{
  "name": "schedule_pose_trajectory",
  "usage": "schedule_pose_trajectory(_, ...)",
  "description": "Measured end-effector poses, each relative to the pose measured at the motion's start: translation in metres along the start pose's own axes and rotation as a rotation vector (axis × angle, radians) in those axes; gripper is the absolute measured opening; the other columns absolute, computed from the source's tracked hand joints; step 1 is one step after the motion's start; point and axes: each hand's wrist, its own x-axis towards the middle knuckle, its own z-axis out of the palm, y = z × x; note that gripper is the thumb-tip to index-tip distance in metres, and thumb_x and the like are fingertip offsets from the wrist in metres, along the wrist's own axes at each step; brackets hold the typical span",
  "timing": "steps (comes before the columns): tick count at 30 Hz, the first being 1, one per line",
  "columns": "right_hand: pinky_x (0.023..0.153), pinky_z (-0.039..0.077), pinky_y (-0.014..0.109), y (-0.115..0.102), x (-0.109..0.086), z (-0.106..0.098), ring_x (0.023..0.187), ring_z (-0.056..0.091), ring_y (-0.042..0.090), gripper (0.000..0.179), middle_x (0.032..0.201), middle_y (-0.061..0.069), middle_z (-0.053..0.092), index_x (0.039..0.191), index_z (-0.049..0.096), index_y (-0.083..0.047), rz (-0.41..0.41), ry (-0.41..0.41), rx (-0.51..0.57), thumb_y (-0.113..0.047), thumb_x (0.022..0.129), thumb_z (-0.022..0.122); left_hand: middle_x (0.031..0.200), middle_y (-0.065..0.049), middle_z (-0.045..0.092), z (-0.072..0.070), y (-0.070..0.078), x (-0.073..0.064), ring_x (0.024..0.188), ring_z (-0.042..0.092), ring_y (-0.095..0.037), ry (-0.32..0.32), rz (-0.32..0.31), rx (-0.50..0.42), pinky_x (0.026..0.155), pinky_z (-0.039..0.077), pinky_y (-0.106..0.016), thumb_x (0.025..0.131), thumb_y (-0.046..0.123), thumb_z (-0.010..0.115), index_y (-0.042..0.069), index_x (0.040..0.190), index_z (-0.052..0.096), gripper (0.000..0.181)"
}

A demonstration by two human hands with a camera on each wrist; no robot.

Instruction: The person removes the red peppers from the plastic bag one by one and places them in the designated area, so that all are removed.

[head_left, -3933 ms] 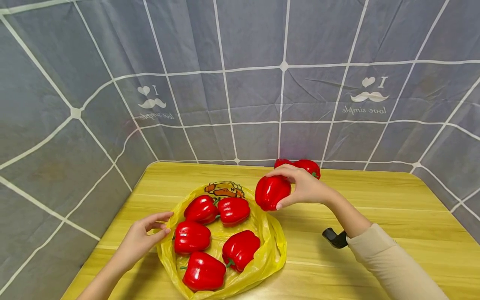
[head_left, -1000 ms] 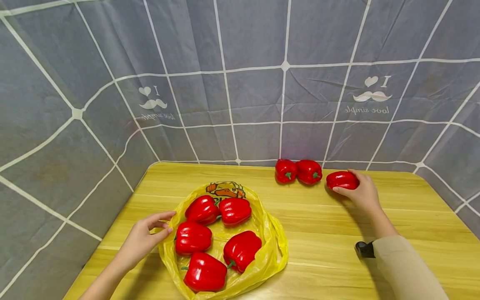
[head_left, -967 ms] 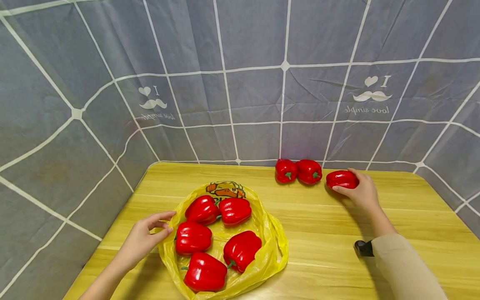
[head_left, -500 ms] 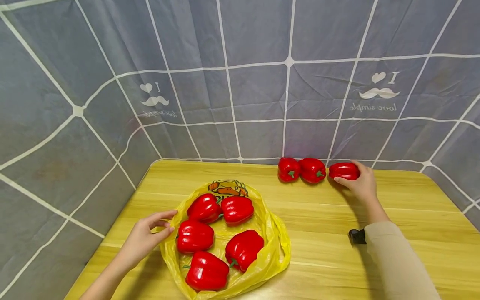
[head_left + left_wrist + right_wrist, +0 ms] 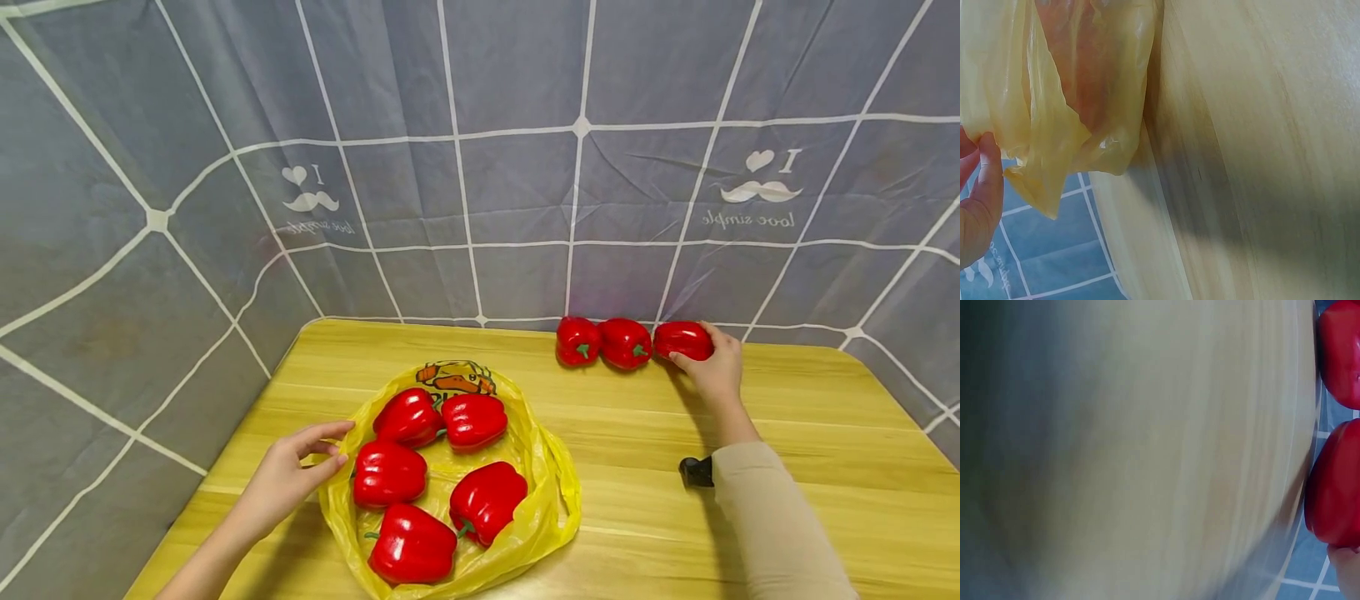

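A red bell pepper (image 5: 682, 340) with its long side facing me lies at the back right of the table, and my right hand (image 5: 716, 371) grips it from the right. To its left, two more red bell peppers (image 5: 626, 343) sit side by side, green stems facing me. My left hand (image 5: 288, 479) pinches the left rim of an opened yellow plastic bag (image 5: 553, 475); thumb and finger meet on the film in the left wrist view. Several red bell peppers (image 5: 408, 543) lie inside the bag. The right wrist view shows the gripped pepper (image 5: 1338, 487) beside a thumb.
The wooden table (image 5: 622, 517) ends at the back against a grey curtain (image 5: 517, 192) with white grid lines. Another stretch of this cloth closes off the left side. A black strap piece (image 5: 696, 472) sticks out at the right sleeve (image 5: 772, 517).
My right hand has carried the bell pepper from above the bag's right side to the back right, then pushed it closer to the two others. The left hand stays at the bag's rim.
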Motion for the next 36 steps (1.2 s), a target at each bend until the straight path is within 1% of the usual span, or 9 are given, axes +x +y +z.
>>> schedule_pose_trajectory(7,0.101,0.029,0.056,-0.002,-0.002,0.001,0.122,0.031,0.049,0.066,0.131,0.034,0.031,0.137,0.038,0.005,-0.005,0.013,0.006,0.001,0.079,0.068,0.109,-0.013,0.063,0.000,0.000,0.000,0.084,0.058,-0.006,-0.002,-0.002,-0.010,0.072,0.049,-0.027,0.082,0.002,0.068,0.002,0.118,0.062,0.036)
schedule_pose_trajectory(12,0.101,0.029,0.056,-0.001,-0.001,-0.002,0.120,0.032,0.048,0.063,0.129,0.034,0.034,0.135,0.041,0.005,-0.047,0.011,-0.016,0.002,0.079,0.068,0.108,-0.013,0.063,0.000,0.000,-0.001,0.083,0.058,-0.006,0.001,0.007,-0.008,0.071,0.049,-0.026,0.082,0.002,0.068,0.001,0.118,0.062,0.036)
schedule_pose_trajectory(17,0.097,0.033,0.055,-0.002,-0.001,-0.006,0.114,0.039,0.048,0.059,0.125,0.034,0.038,0.133,0.044,0.005,-0.072,0.002,-0.009,0.001,0.080,0.068,0.108,-0.012,0.064,0.000,0.000,0.000,0.083,0.058,-0.005,0.001,0.013,0.010,0.073,0.049,-0.029,0.082,0.003,0.068,0.001,0.118,0.062,0.036)
schedule_pose_trajectory(19,0.094,0.036,0.053,-0.002,-0.002,-0.007,0.110,0.042,0.047,0.057,0.124,0.033,0.040,0.132,0.046,0.005,-0.077,-0.004,-0.002,0.001,0.080,0.068,0.108,-0.012,0.064,0.000,0.001,0.000,0.083,0.058,-0.005,0.002,0.013,0.014,0.073,0.049,-0.029,0.082,0.003,0.068,0.002,0.118,0.063,0.036)
schedule_pose_trajectory(22,0.089,0.040,0.046,-0.002,-0.004,-0.009,0.107,0.046,0.046,0.054,0.123,0.032,0.042,0.130,0.048,0.005,-0.094,-0.014,-0.004,0.000,0.080,0.068,0.108,-0.012,0.064,-0.001,0.002,0.000,0.083,0.058,-0.005,0.003,0.014,0.016,0.073,0.048,-0.029,0.082,0.003,0.068,0.002,0.118,0.063,0.036)
schedule_pose_trajectory(26,0.081,0.040,0.038,0.000,-0.006,-0.010,0.106,0.047,0.046,0.054,0.122,0.033,0.044,0.129,0.048,0.006,-0.129,-0.031,-0.019,-0.002,0.080,0.069,0.108,-0.013,0.064,-0.001,0.002,-0.001,0.083,0.058,-0.004,0.004,0.016,0.018,0.074,0.049,-0.031,0.082,0.003,0.068,0.002,0.118,0.063,0.036)
schedule_pose_trajectory(28,0.080,0.040,0.037,0.000,-0.008,-0.012,0.107,0.047,0.047,0.054,0.122,0.033,0.043,0.130,0.048,0.007,-0.140,-0.043,-0.017,-0.002,0.081,0.068,0.108,-0.012,0.064,0.000,0.002,-0.001,0.083,0.058,-0.004,0.006,0.019,0.020,0.075,0.049,-0.034,0.082,0.003,0.068,0.002,0.117,0.063,0.036)
schedule_pose_trajectory(33,0.078,0.039,0.043,-0.005,-0.011,-0.019,0.107,0.045,0.048,0.053,0.121,0.033,0.042,0.130,0.047,0.007,-0.175,-0.071,-0.017,-0.005,0.082,0.068,0.107,-0.012,0.064,0.000,0.001,0.000,0.082,0.058,-0.004,0.011,0.029,0.029,0.078,0.049,-0.040,0.082,0.003,0.069,0.002,0.116,0.063,0.035)
schedule_pose_trajectory(36,0.079,0.039,0.046,-0.009,-0.012,-0.023,0.108,0.044,0.048,0.052,0.121,0.033,0.042,0.129,0.048,0.007,-0.209,-0.084,-0.021,-0.007,0.083,0.068,0.106,-0.012,0.064,0.000,0.001,0.000,0.082,0.058,-0.004,0.012,0.030,0.030,0.078,0.049,-0.040,0.082,0.003,0.069,0.002,0.116,0.063,0.035)
